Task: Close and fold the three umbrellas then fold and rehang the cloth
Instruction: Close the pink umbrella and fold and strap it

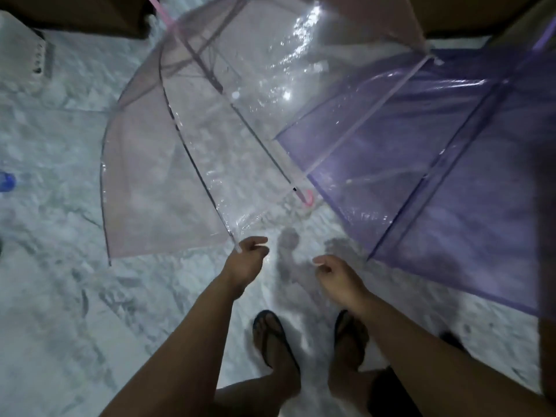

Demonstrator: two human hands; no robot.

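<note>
An open clear umbrella with pink panels (pixel 168 164) lies on its side on the marble floor, its pink hooked handle (pixel 308 198) showing through the plastic. My left hand (pixel 246 261) pinches the tip of one rib at the canopy's near edge. An open purple see-through umbrella (pixel 445 176) lies to the right, overlapping the pink one. My right hand (pixel 334 275) hovers between the two canopies, fingers loosely curled, holding nothing. No third umbrella and no cloth are in view.
White-grey marble floor (pixel 75 296) spreads to the left and front. My feet in dark sandals (pixel 270 335) stand just behind my hands. A white box (pixel 21 55) sits far left, a blue object (pixel 6 182) at the left edge, dark furniture (pixel 90 16) at the back.
</note>
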